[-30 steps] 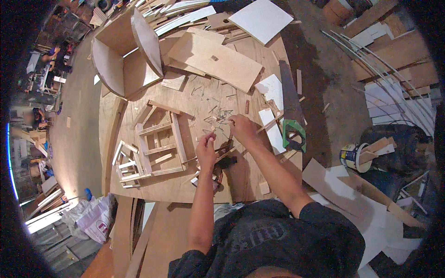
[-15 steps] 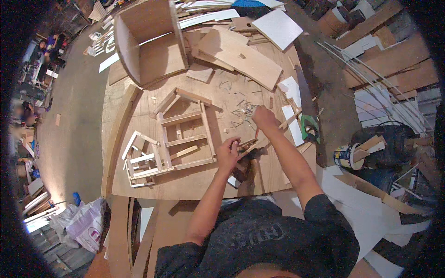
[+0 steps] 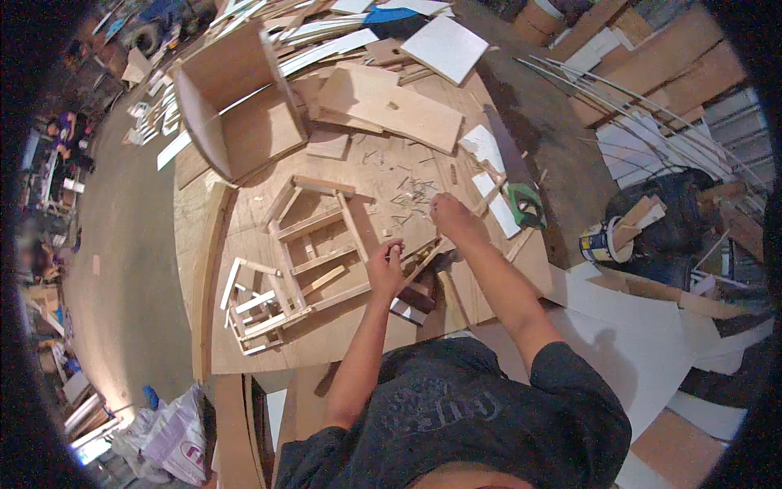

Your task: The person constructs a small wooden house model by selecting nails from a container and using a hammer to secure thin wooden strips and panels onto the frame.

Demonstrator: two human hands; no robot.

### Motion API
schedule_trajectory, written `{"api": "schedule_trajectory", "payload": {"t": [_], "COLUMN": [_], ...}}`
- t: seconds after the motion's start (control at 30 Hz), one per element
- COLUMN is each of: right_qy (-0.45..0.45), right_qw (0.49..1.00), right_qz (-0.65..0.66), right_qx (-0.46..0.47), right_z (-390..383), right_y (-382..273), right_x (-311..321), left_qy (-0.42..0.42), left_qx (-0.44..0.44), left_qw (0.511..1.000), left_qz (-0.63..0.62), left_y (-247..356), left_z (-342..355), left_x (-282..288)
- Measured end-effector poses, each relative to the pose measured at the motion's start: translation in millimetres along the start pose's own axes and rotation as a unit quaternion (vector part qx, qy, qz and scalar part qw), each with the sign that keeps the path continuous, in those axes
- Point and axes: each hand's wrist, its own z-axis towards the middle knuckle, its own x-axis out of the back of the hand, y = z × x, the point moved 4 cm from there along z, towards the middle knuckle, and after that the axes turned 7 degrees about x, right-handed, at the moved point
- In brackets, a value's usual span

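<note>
My right hand (image 3: pixel 453 220) reaches to the edge of a loose scatter of nails (image 3: pixel 413 194), its fingers bent and pressed together. Whatever they pinch is too small to tell. Lower and to the left, my left hand (image 3: pixel 385 267) is closed with thumb against fingers; its contents cannot be made out. Beside that hand lies a house-shaped frame of wooden strips (image 3: pixel 329 221) with crossbars. A smaller frame of wood and white strips (image 3: pixel 259 299) adjoins it on the left. Thin wooden strips (image 3: pixel 422 262) and a dark brown block (image 3: pixel 419 295) lie between my forearms.
An open wooden box (image 3: pixel 259 122) stands at the table's far left. Boards (image 3: pixel 391 106) and a white square panel (image 3: pixel 445 50) lie at the back. A green-handled handsaw (image 3: pixel 524 205) rests along the right edge. On the floor at right stands a bucket of offcuts (image 3: pixel 601 242).
The whole view has shifted, so the table sits further left and its far-side things lower. My right hand stays by the nails; my left hand remains closed near the frame.
</note>
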Motion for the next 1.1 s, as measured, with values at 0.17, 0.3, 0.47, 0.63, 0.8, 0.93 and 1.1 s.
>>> {"api": "schedule_trajectory", "payload": {"t": [0.17, 0.3, 0.47, 0.63, 0.8, 0.93, 1.1], "right_qy": [0.042, 0.122, 0.036, 0.042, 0.022, 0.046, 0.132], "right_qw": [0.998, 0.992, 0.993, 0.991, 0.998, 0.998, 0.98], "right_qz": [0.012, 0.016, -0.074, -0.078, -0.015, 0.018, 0.131], "right_qx": [0.034, 0.021, 0.082, 0.103, 0.06, 0.039, 0.068], "right_z": [-3, 22, 33, 60, 65, 65, 35], "right_y": [-6, 29, 31, 60, 47, 55, 38], "right_x": [3, -9, -18, -43, -42, -42, -25], "left_qy": [0.022, 0.026, 0.036, 0.013, 0.008, -0.008, -0.002], "left_qx": [-0.004, 0.025, 0.062, 0.021, 0.034, 0.049, 0.052], "left_qw": [0.998, 0.994, 0.99, 0.994, 0.992, 0.994, 0.997], "left_qz": [0.06, 0.106, 0.122, 0.102, 0.117, 0.1, 0.065], "left_y": [-3, -10, -17, 0, -8, -4, -1], "left_z": [34, 54, 62, 67, 59, 47, 19], "left_x": [-19, -38, -51, -75, -66, -62, -38]}}
